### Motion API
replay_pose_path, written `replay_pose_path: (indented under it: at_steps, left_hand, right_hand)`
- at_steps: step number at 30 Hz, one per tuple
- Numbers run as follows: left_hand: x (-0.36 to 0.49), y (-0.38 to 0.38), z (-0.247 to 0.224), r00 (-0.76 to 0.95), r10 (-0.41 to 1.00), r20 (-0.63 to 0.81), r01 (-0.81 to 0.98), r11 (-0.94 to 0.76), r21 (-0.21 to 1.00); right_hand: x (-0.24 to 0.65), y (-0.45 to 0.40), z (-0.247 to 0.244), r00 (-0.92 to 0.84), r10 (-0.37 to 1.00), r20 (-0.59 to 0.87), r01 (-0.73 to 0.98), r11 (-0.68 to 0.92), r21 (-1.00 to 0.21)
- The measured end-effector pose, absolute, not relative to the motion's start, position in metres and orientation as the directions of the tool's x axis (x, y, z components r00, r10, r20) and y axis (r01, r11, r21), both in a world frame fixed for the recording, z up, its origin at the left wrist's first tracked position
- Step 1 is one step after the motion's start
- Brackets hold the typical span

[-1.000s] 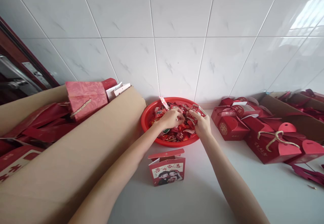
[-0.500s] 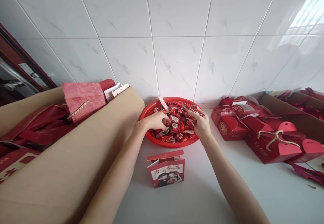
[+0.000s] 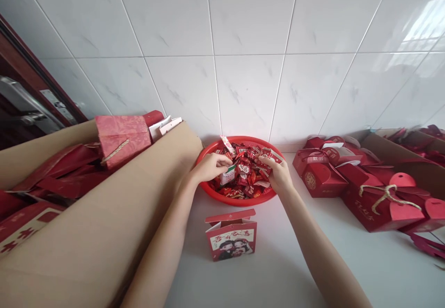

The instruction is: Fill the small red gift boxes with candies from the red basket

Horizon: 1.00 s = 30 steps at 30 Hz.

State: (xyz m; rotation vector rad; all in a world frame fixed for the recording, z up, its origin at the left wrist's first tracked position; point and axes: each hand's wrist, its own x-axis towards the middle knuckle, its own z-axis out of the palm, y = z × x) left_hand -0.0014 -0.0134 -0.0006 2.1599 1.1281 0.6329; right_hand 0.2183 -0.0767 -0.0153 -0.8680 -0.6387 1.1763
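Observation:
In front of me a red plastic basket (image 3: 239,202) is heaped with wrapped candies (image 3: 244,169), mostly red. My left hand (image 3: 212,166) is over its left side, fingers pinched at the top of a small white and green candy packet (image 3: 228,175). At the right side my right hand (image 3: 278,171) grips red candy packets (image 3: 269,154) between thumb and fingers; how many is unclear. Between my forearms stands a small red gift box (image 3: 232,240) with a printed cartoon couple, its top flaps apart. Its inside is mostly hidden.
A long cardboard box (image 3: 156,182) holding red gift bags (image 3: 121,136) runs along my left. On the right, several red gift boxes (image 3: 325,180) stand on the white table (image 3: 278,257), some with rope handles. Another cardboard box (image 3: 410,166) lies behind them. A tiled wall (image 3: 246,94) closes the back.
My left hand has risen slightly, and the white and green packet has come up from among the candies with it. My right hand keeps its red packets. The view has shifted a little.

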Motion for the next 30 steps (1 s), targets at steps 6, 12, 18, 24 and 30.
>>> replay_pose_path:
  at_steps: [6, 12, 18, 24, 30]
  left_hand:
    - [0.003, -0.018, -0.002, 0.471, 0.861, 0.191, 0.469, -0.428, 0.773]
    - [0.028, -0.027, 0.001, 0.414, 0.860, 0.298, 0.348, -0.452, 0.821]
    - [0.059, -0.034, 0.011, 0.519, 0.793, 0.320, 0.279, -0.511, 0.813]
    - [0.051, -0.028, 0.014, 0.479, 0.815, 0.327, 0.298, -0.501, 0.813]
    - [0.005, -0.010, 0.009, 0.296, 0.927, 0.232, 0.706, -0.376, 0.600]
  right_hand:
    - [0.222, -0.073, -0.024, 0.153, 0.988, 0.004, -0.514, 0.083, -0.854]
    - [0.224, -0.078, -0.020, 0.015, 1.000, -0.023, -0.483, -0.012, -0.876]
    - [0.223, -0.083, -0.011, -0.080, 0.996, 0.028, -0.478, -0.014, -0.878]
    - [0.221, -0.086, -0.007, -0.108, 0.993, 0.045, -0.429, -0.006, -0.903]
    - [0.221, -0.086, -0.009, -0.001, 0.997, -0.081, -0.403, -0.075, -0.912]
